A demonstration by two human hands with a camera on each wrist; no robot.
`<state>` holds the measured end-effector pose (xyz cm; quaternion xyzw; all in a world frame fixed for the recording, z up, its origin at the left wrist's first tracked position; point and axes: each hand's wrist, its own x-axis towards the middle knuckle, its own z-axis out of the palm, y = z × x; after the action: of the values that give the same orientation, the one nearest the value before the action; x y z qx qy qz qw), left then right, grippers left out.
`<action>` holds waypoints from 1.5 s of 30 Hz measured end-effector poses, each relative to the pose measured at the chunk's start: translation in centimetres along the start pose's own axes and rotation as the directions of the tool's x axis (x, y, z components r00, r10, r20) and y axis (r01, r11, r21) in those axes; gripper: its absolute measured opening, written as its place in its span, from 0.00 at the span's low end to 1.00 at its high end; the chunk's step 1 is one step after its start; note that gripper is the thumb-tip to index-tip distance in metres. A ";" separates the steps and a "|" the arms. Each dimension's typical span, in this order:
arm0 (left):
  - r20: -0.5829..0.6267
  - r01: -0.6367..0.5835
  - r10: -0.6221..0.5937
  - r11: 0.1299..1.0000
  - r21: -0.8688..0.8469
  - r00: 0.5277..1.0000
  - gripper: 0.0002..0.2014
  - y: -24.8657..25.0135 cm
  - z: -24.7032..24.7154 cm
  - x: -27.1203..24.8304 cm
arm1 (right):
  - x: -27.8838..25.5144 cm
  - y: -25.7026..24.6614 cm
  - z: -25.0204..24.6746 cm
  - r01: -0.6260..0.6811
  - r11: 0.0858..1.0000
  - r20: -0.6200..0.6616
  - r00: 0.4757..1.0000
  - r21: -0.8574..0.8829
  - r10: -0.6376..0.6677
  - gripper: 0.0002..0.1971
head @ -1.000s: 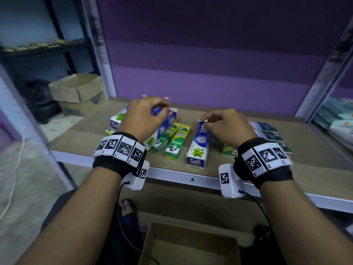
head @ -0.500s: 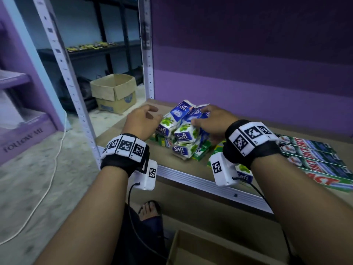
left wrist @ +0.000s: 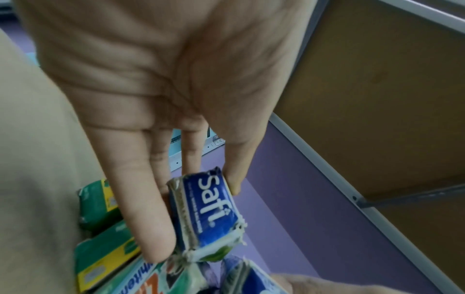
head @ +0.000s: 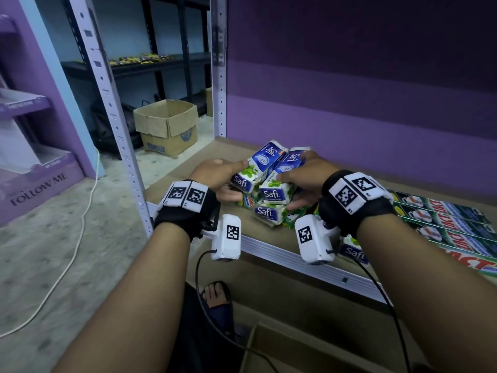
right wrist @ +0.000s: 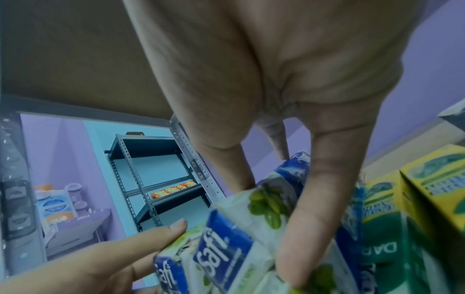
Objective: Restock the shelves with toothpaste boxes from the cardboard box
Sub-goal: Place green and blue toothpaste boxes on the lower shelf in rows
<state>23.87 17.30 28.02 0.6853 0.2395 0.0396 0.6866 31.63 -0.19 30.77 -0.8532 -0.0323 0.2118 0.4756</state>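
Both hands have closed in from the sides since a second ago, when they touched separate boxes lying flat; now they press a heap of Safi boxes (head: 265,175) together near the left end of the shelf (head: 271,246). The left hand (head: 215,173) lies against the heap's left flank, fingers fairly straight; its wrist view shows fingertips (left wrist: 156,244) bracketing one box end, so this grip is flat pressing, not a curl. The right hand (head: 309,173) cups the heap from the right, thumb over the top box and fingers (right wrist: 299,248) pressed down its side, so its grip is clamped on the pile. Smaller green boxes (head: 291,218) lie under and beside the heap, and long green cartons (head: 443,224) lie flat to the right. A cardboard box (head: 304,351) sits open on the floor below.

The step seems to be gathering and squaring the heap. To do it well, I would press evenly from both sides, keep the lowest boxes flat on the shelf, and align printed ends forward before letting go; the crooked top boxes could slide off.
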 end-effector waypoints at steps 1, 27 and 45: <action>0.016 0.012 -0.012 1.000 -0.023 1.000 0.24 0.0 0.0 -0.2 | 0.0 0.1 -0.1 0.001 1.000 0.007 1.000 0.030 -0.001 0.32; -0.232 -0.171 0.142 0.979 -0.110 0.962 0.06 -0.9 -1.5 1.2 | -4.2 3.7 -4.6 0.198 0.927 -0.073 0.980 0.319 -0.184 0.27; -0.251 -0.290 0.405 0.873 0.392 0.879 0.07 -1.3 0.8 2.0 | -3.7 6.9 -5.0 -0.004 0.975 -0.110 0.994 0.222 0.029 0.33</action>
<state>25.62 17.26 26.15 0.8101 0.2238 0.2344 0.4886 29.19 -8.91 28.66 -0.8055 0.0254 0.1697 0.5672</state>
